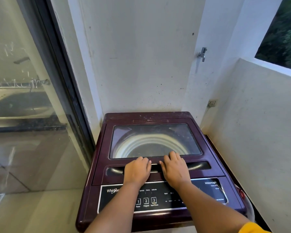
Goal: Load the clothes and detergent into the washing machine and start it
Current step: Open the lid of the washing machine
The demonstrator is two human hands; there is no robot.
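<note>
The washing machine [158,165] sits directly under both hands, a dark maroon top-loader wedged into a corner. Its lid [155,142] is down, and its clear window shows the pale steel rings of the drum just beyond the fingertips. The drum looks empty as far as the dusty, glare-streaked glass lets one judge; no clothes or detergent are in view anywhere.

The left hand [137,170] and the right hand [174,169] lie side by side, close but not touching, palms down and fingers loosely together, curled over the front lip of the lid above the long handle recess [198,165]. They grip nothing else; the hold looks like the start of a lift.

The risk from here lies in that lift. The hands sit near the middle rather than spread, so a stiff hinge could twist the lid or let it slip and drop onto the fingers. The wall [141,64] stands just beyond the machine's rear edge, so a lid swung up hard could strike it and bounce back.

Nearer the person than the hands, the control panel [158,199] runs beneath both forearms, with numbered Power, Program and Start/Pause buttons [146,200]; a forearm resting there could press one too soon. A tap [202,54] juts from the wall well beyond the right hand.
</note>
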